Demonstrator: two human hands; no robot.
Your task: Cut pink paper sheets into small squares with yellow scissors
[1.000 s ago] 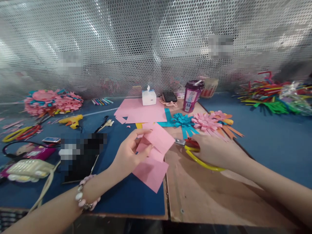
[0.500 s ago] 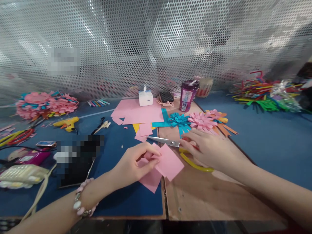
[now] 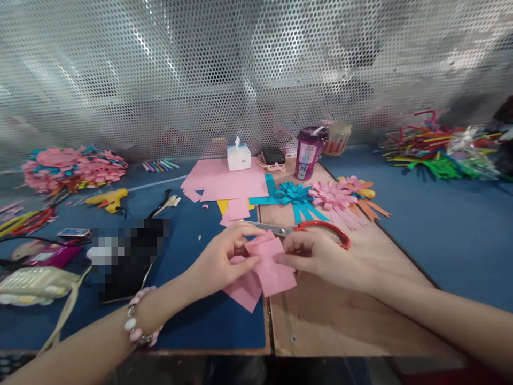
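Several pink paper squares [image 3: 274, 270] are pinched between the thumb and fingers of my left hand [image 3: 222, 254], overlapping and fanned out above the table. My right hand [image 3: 320, 254] grips the right edge of the front square, thumb towards me. Just behind the paper and my right hand lie scissors [image 3: 282, 231], blades pointing left; a red handle loop shows, and my hand hides part of the rest. More small pink paper pieces [image 3: 239, 208] lie beyond my left hand, next to a large pink sheet [image 3: 236, 184].
Blue [image 3: 295, 195] and pink paper flowers [image 3: 332, 197] lie beyond my right hand. A purple cup [image 3: 308, 155] and a tissue box [image 3: 239, 158] stand at the back. Leftward are a yellow glue gun [image 3: 109, 200], a flower pile [image 3: 74, 167] and cables. Colourful strips [image 3: 436, 147] are heaped far right.
My right hand has left the scissors, which now lie on the table, and has moved left to take the edge of the pink paper. My left hand keeps its hold.
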